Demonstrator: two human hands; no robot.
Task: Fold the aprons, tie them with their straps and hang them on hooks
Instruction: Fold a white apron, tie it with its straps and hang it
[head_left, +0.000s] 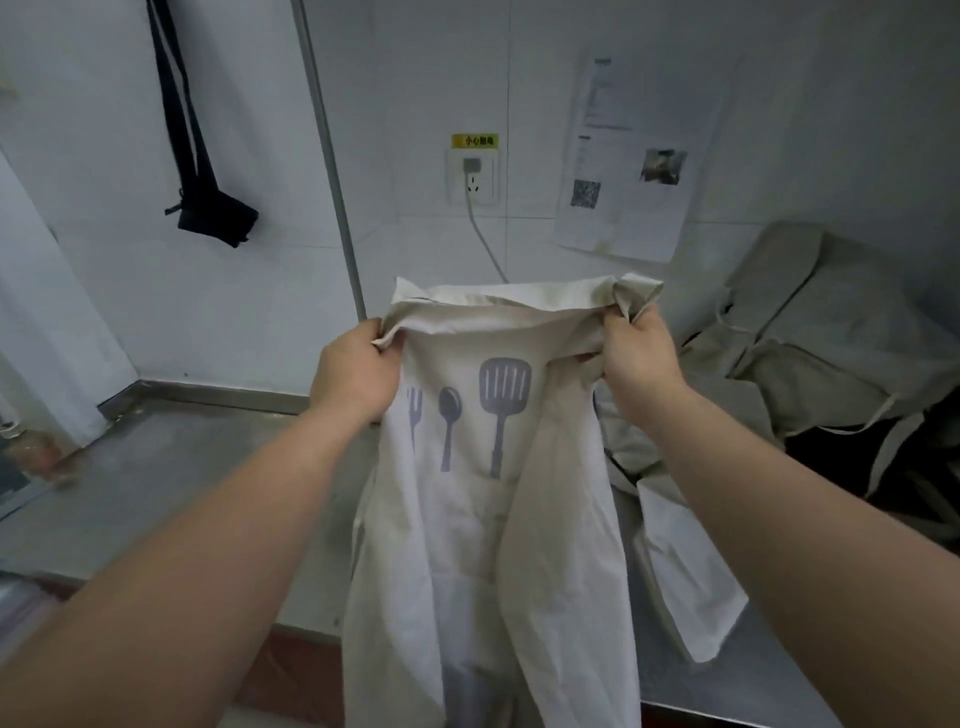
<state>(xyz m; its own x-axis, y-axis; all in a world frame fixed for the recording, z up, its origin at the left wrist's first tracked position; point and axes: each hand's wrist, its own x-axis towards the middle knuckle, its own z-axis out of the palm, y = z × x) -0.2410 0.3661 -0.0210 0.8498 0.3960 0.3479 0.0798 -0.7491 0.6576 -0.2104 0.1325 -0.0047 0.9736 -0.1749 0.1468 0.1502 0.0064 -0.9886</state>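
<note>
My left hand (358, 374) and right hand (636, 358) pinch the cream apron (467, 545) by its top corners, unfolded; a dark apron (215, 213) hangs already, and a pile (810, 332) waits.

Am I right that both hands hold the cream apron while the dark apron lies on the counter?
No: the head view shows the dark apron hanging on the wall. Left hand and right hand do hold the cream apron.

I stand in a commercial kitchen, stainless steel counter (171, 467) lower left, white tiled wall (249, 301) behind, warning-labelled socket (472, 179) top centre, printed notice (634, 156) upper right, aprons (810, 332) heaped at right.
</note>
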